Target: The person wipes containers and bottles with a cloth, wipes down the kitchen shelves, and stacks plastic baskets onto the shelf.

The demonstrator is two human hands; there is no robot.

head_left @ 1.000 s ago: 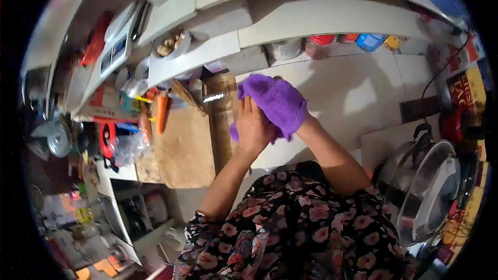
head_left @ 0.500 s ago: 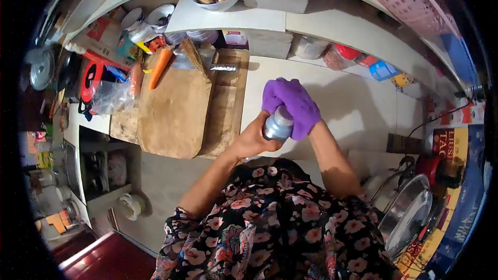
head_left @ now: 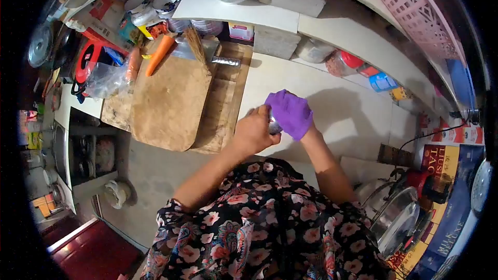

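Curling around a silvery container (head_left: pixel 273 123), the left hand (head_left: pixel 255 132) grips its near-left side above the white worktop (head_left: pixel 275 72). The right hand (head_left: pixel 307 133) lies behind a purple cloth (head_left: pixel 289 113) that covers the container's far-right side; its fingers are hidden, so how they close cannot be told. The cloth looks light, soft and limp, best held bunched in the palm. The container seems stiff and smooth, probably slippery if damp, so a full wrap around its side suits better than fingertips; its weight and contents cannot be judged. The worktop's near edge runs close to the body, beneath the forearms. To the left are the cutting board (head_left: pixel 168 98) and a cleaver handle (head_left: pixel 226 61); the shelf edge (head_left: pixel 353 33) bounds the far side. The most room lies rightward across the worktop.
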